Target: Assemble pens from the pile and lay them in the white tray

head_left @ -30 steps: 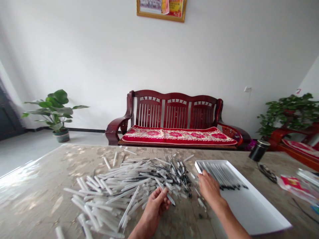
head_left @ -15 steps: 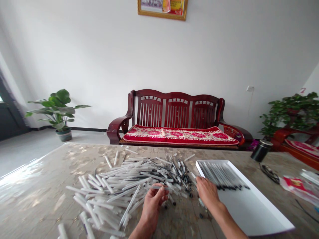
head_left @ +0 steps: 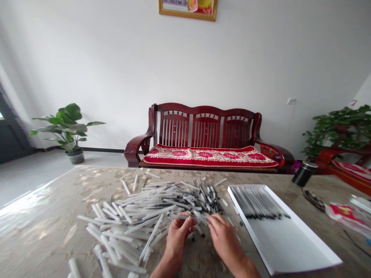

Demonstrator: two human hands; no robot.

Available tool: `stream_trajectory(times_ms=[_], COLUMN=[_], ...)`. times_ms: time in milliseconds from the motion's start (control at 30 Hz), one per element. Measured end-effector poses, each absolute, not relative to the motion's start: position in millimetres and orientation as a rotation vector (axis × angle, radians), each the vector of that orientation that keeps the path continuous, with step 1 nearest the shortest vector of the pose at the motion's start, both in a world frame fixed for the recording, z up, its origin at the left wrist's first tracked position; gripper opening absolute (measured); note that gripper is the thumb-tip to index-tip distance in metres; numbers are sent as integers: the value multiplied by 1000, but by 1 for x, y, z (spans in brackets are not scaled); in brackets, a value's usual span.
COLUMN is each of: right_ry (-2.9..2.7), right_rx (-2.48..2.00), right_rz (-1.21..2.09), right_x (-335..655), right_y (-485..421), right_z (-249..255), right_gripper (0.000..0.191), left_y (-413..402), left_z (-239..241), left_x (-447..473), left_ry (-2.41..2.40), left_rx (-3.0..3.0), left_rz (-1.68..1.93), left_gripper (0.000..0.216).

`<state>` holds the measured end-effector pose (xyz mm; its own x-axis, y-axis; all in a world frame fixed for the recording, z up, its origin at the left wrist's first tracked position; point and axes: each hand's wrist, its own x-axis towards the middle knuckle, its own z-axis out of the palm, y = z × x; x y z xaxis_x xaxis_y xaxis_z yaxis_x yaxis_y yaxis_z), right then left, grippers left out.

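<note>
A big pile of translucent pen barrels (head_left: pixel 136 220) and black pen parts (head_left: pixel 207 199) covers the middle of the table. My left hand (head_left: pixel 178 235) is closed on one translucent pen barrel (head_left: pixel 185 217), held level just above the pile. My right hand (head_left: pixel 224 239) sits right beside it, fingers pinched at the barrel's right end; I cannot make out what they hold. A white tray (head_left: pixel 290 247) lies to the right, with a row of assembled pens (head_left: pixel 259 202) at its far end.
The table has a glossy marbled top (head_left: pixel 43 220). A black cup (head_left: pixel 303 173), a black cord (head_left: pixel 314 200) and a red packet (head_left: pixel 344 216) lie at the right. Behind stand a dark red wooden bench (head_left: pixel 203 139) and potted plants (head_left: pixel 68 129).
My right hand left the tray edge and came left to meet my left hand. My left hand lifted a barrel from the pile and holds it level.
</note>
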<state>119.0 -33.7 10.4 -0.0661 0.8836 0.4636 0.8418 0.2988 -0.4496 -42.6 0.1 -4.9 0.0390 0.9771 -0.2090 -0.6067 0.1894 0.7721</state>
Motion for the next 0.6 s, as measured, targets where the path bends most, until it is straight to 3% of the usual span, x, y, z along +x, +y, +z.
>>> stream_trajectory(times_ms=[267,600], right_ry=[-1865,-1679], right_rx=[-1400,-1340], right_rz=[77,371], right_x=[111,110], right_y=[-33,-27], right_z=[18,9], right_gripper=[29,27], left_y=[-1,-2], left_z=[-5,-3], left_x=[-41,-41], left_ry=[794,815], left_rx=[599,546], left_rz=[1289,1301], left_gripper=[38,43])
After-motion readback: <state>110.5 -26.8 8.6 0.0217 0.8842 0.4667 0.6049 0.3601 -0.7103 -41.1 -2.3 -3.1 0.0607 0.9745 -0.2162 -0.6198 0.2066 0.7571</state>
